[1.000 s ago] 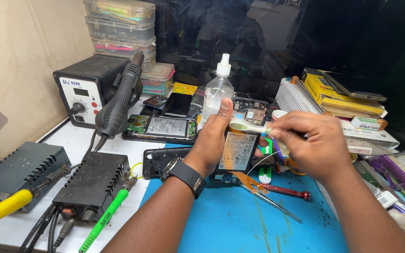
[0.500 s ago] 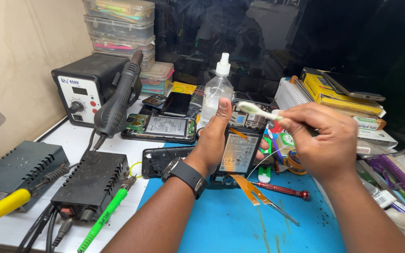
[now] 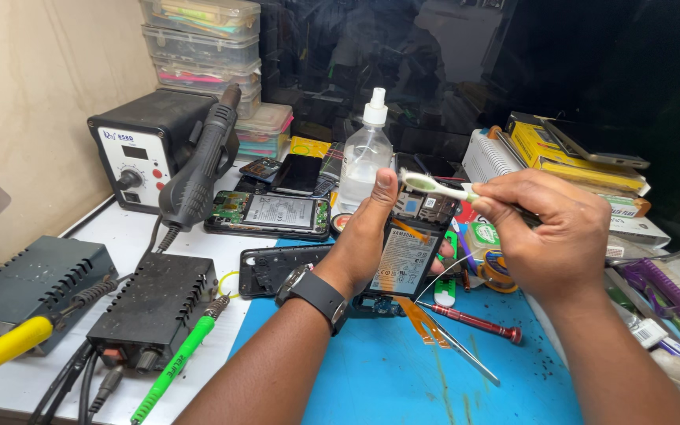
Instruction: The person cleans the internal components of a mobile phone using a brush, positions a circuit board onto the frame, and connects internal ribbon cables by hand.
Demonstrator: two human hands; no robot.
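The left hand (image 3: 364, 236) holds an opened phone (image 3: 407, 244) upright above the blue mat (image 3: 403, 370), its grip clamped on the phone's left edge with the thumb pointing to twelve o'clock. The right hand (image 3: 548, 232) pinches a toothbrush (image 3: 434, 186), whose long axis runs from three to nine o'clock. The bristle head sits at the phone's top edge, beside the left thumb tip. A spray bottle (image 3: 365, 153) stands just behind on the surface.

Spray bottle (image 3: 365, 157) stands behind opened phone (image 3: 411, 248) (screwdriver (image 3: 472, 321) right).
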